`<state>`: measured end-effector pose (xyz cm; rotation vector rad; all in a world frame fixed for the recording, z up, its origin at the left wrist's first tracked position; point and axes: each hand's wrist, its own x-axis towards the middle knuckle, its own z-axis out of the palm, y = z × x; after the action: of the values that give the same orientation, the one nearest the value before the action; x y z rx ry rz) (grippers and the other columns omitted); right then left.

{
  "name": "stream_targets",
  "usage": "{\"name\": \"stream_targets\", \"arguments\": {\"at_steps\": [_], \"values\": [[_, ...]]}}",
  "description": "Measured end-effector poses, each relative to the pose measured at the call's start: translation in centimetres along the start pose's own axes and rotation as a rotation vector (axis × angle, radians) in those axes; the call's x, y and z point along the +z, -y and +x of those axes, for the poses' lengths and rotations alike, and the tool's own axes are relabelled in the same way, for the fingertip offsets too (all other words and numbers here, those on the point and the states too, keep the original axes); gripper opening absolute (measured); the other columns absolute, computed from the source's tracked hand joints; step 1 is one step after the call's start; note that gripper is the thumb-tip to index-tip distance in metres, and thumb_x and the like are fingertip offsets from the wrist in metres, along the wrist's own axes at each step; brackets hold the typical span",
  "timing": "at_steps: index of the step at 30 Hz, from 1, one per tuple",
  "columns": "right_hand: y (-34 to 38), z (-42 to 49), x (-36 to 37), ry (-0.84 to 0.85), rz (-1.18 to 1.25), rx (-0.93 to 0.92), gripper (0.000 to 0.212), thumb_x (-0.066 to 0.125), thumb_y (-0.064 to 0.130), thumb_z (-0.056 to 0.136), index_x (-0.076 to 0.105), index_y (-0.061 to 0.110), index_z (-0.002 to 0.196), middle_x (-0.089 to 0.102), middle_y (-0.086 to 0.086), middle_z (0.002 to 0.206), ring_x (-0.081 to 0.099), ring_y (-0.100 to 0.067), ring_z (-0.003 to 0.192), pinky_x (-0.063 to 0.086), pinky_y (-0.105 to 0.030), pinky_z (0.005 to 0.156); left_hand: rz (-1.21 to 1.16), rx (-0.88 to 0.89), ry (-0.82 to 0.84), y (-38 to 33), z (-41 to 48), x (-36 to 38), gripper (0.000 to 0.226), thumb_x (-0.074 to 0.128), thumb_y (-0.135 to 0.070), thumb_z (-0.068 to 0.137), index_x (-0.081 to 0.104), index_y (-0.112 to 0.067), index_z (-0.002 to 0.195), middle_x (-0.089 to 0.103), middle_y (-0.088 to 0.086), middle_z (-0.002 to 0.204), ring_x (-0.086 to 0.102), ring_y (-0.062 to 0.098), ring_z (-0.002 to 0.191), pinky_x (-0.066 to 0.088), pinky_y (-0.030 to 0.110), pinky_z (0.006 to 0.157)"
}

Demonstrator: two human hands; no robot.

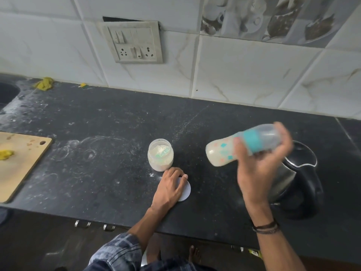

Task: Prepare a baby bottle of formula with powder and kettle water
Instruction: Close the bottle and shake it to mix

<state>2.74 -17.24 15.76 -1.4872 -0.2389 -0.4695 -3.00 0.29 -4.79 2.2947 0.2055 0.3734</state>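
- Nearest the body, the left hand (pixel 172 184) lies flat on the white lid (pixel 186 190), fingers a little spread.
- Just past it stands the open jar (pixel 160 159), white powder and a scoop (pixel 163 152) inside.
- Off to its right, the right hand (pixel 259 169) curls around the baby bottle (pixel 222 153), tipped sideways, milky inside.
- It looks like shaking: grip tight until lumps go.
- Behind that hand sits the kettle (pixel 300 173), inside hidden.

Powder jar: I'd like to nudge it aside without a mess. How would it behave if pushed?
The powder jar looks squat and wide-based, so it would probably slide rather than tip. It seems mostly full, so it is likely fairly heavy for its size. It stands open, so a jolt could spill the contents.
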Motion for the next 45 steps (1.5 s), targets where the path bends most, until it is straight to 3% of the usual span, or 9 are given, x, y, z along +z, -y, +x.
{"name": "stream_targets", "arguments": {"at_steps": [4, 8, 14, 19, 24, 29, 35, 39, 45], "values": [[0.1, 0.4, -0.1, -0.233, 0.005, -0.129, 0.078, 0.068, 0.004, 0.094, 0.013, -0.011, 0.148, 0.044, -0.007, 0.136, 0.063, -0.001, 0.11, 0.055, -0.023, 0.092, -0.002, -0.001, -0.001, -0.2, 0.1, -0.2, 0.013, 0.055, -0.023, 0.105, 0.064, -0.016, 0.1, 0.061, -0.009, 0.105, 0.05, 0.008, 0.107, 0.029, 0.009, 0.099], [-0.4, 0.2, 0.4, 0.177, -0.045, 0.064, 0.081, 0.079, 0.012, 0.084, 0.031, 0.011, 0.148, 0.052, 0.001, 0.129, 0.067, -0.007, 0.104, 0.057, -0.024, 0.085, 0.002, 0.008, -0.005, -0.1, 0.0, -0.2, 0.013, 0.055, -0.022, 0.105, 0.065, -0.016, 0.1, 0.06, -0.009, 0.106, 0.048, 0.006, 0.106, 0.027, 0.007, 0.099], [0.4, 0.3, 0.3, -0.188, 0.09, -0.046, 0.074, 0.07, 0.011, 0.092, 0.021, 0.002, 0.147, 0.051, -0.001, 0.131, 0.066, -0.009, 0.105, 0.057, -0.027, 0.089, -0.006, 0.004, -0.007, -0.2, 0.1, -0.1, 0.012, 0.055, -0.021, 0.105, 0.064, -0.016, 0.099, 0.061, -0.009, 0.105, 0.049, 0.007, 0.105, 0.028, 0.008, 0.098], [-0.4, 0.6, 0.3, 0.18, -0.006, 0.169, 0.075, 0.081, 0.01, 0.085, 0.036, 0.021, 0.144, 0.056, -0.006, 0.128, 0.068, -0.01, 0.099, 0.058, -0.031, 0.084, -0.01, -0.007, -0.004, -0.1, 0.0, -0.1, 0.011, 0.056, -0.021, 0.104, 0.065, -0.016, 0.1, 0.059, -0.011, 0.106, 0.047, 0.006, 0.105, 0.027, 0.006, 0.098], [0.1, 1.2, -0.2, -0.144, 0.08, 0.008, 0.075, 0.069, 0.005, 0.095, 0.017, 0.001, 0.15, 0.049, 0.0, 0.131, 0.065, -0.005, 0.105, 0.055, -0.023, 0.089, -0.016, -0.011, 0.002, -0.2, 0.1, -0.1, 0.012, 0.055, -0.021, 0.104, 0.064, -0.015, 0.099, 0.061, -0.009, 0.106, 0.048, 0.007, 0.106, 0.027, 0.007, 0.099], [-1.0, 0.1, 0.2, 0.226, -0.064, 0.129, 0.077, 0.082, 0.011, 0.084, 0.036, 0.021, 0.145, 0.054, -0.001, 0.129, 0.067, -0.01, 0.102, 0.057, -0.026, 0.084, -0.028, -0.018, 0.005, 0.0, 0.0, 0.0, 0.012, 0.055, -0.023, 0.104, 0.064, -0.017, 0.1, 0.06, -0.009, 0.107, 0.049, 0.007, 0.106, 0.028, 0.008, 0.099], [-0.3, 0.6, 0.2, -0.088, 0.057, 0.035, 0.071, 0.069, 0.003, 0.094, 0.023, 0.004, 0.149, 0.052, 0.006, 0.122, 0.064, 0.001, 0.095, 0.054, -0.019, 0.083, -0.018, -0.021, 0.017, 0.2, 0.1, 0.1, 0.015, 0.052, -0.025, 0.105, 0.063, -0.018, 0.099, 0.06, -0.01, 0.107, 0.049, 0.008, 0.108, 0.032, 0.014, 0.099], [-1.0, 0.6, 0.1, 0.252, -0.124, 0.086, 0.075, 0.082, 0.011, 0.084, 0.037, 0.023, 0.143, 0.054, 0.012, 0.123, 0.066, -0.009, 0.1, 0.058, -0.03, 0.083, -0.031, -0.017, 0.012, 0.1, 0.0, -0.1, 0.016, 0.052, -0.027, 0.105, 0.064, -0.018, 0.1, 0.06, -0.01, 0.107, 0.048, 0.006, 0.108, 0.03, 0.01, 0.099], [0.9, 1.5, -0.2, -0.154, 0.046, -0.14, 0.074, 0.067, 0.0, 0.094, 0.016, -0.01, 0.146, 0.042, 0.0, 0.13, 0.061, 0.002, 0.105, 0.053, -0.019, 0.089, -0.018, -0.014, 0.007, -0.2, 0.0, -0.1, 0.028, 0.044, -0.037, 0.103, 0.064, -0.017, 0.099, 0.061, -0.01, 0.107, 0.049, 0.007, 0.108, 0.031, 0.011, 0.099]]}}
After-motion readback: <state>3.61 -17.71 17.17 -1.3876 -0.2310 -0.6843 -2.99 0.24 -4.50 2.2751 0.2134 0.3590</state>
